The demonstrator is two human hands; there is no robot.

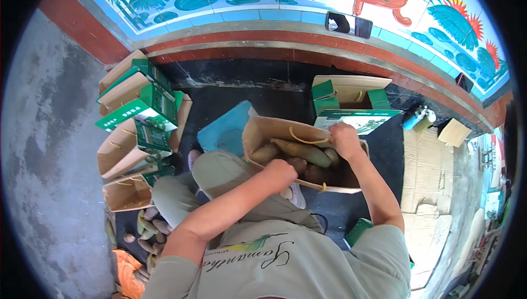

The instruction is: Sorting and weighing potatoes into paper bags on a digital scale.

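An open cardboard box point(264, 126) stands in front of me with several long, brown-to-green root vegetables point(302, 151) lying in it. At the near left rim, my left hand point(282, 175) is closed beside a rounded brown root; whatever its fingers hold is hidden. My right hand point(345, 139) grips the far right rim of the box, fingers curled over the cardboard. A yellow rope handle point(307, 139) loops along the far inner side. A second yellow handle end point(324, 187) shows at the near edge.
Open green-and-brown boxes point(137, 137) line my left, above a heap of loose roots point(151, 227). Another open box point(351, 93) stands by the wall. A blue plastic piece point(222, 131) lies behind my box. Flattened cardboard point(425, 173) covers floor at right. A phone point(348, 24) leans on the wall.
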